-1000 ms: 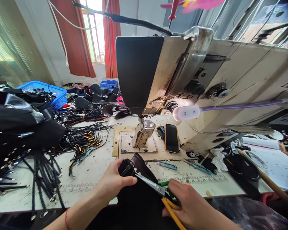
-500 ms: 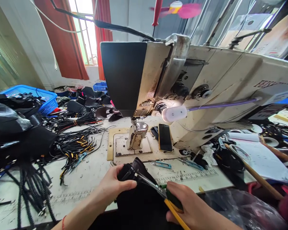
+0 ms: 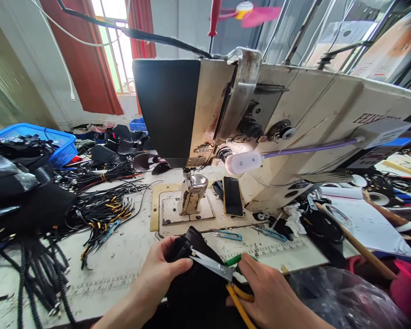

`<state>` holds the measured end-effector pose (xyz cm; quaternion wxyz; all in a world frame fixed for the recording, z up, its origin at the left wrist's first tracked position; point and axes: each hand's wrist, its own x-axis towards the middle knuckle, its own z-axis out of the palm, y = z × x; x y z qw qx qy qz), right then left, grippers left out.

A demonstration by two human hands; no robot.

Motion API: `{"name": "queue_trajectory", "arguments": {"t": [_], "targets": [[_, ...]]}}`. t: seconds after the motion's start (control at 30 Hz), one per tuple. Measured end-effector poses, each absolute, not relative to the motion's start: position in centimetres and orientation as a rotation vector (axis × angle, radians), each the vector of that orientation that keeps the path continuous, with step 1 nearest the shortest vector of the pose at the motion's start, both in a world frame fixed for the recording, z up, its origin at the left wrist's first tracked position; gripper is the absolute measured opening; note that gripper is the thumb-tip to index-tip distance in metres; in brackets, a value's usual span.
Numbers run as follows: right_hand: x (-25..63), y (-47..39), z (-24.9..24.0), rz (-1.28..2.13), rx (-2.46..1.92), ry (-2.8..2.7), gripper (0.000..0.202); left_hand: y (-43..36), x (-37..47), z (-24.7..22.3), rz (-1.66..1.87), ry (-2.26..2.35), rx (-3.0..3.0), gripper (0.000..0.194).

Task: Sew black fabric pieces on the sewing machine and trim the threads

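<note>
My left hand (image 3: 166,265) pinches the edge of a black material piece (image 3: 200,244) between thumb and fingers. Whether it is leather or cloth I cannot make out. In my right hand (image 3: 260,283) are yellow-handled scissors (image 3: 214,266), their blades slightly apart, tips at the black piece beside my left thumb. A green stick-like thing (image 3: 233,259), perhaps a pen, also shows at my right fingers. Just beyond, a sewing machine (image 3: 193,196) stands with its post and plate lit by a small lamp (image 3: 243,162).
Thread snips (image 3: 228,234) and a phone (image 3: 233,196) lie by the machine's base. Bundled black cords (image 3: 102,201) and a blue basket (image 3: 63,148) crowd the left. A wooden stick (image 3: 366,253), notebook (image 3: 380,224) and clear plastic bag (image 3: 342,292) are at right.
The scissor blades have parted a little, and the green stick shows more at my right fingers. My left hand keeps its hold. The camera view has shifted slightly.
</note>
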<state>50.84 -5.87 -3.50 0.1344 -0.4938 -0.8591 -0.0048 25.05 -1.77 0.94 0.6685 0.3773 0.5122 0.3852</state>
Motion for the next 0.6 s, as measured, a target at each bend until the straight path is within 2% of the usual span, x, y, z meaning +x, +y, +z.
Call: {"name": "queue_trajectory", "arguments": {"t": [0.13,0.3,0.47,0.6], "targets": [[50.7,-5.8,-4.1,-0.34,-1.315,-2.421,0.043,-1.7,25.0,1.0,0.844,1.157,0.827,0.036],[50.4,-5.8,-4.0,-0.438,-1.317,-2.381,0.042,-1.7,25.1,1.1,0.865,1.141,0.805,0.036],[50.7,-5.5,-3.3,-0.101,-1.355,-2.493,0.043,-1.8,25.3,1.2,0.873,1.142,0.801,0.034],[50.8,-5.3,-2.2,0.234,-1.43,-2.54,0.035,-2.1,25.4,1.3,0.867,1.16,0.817,0.034]]}}
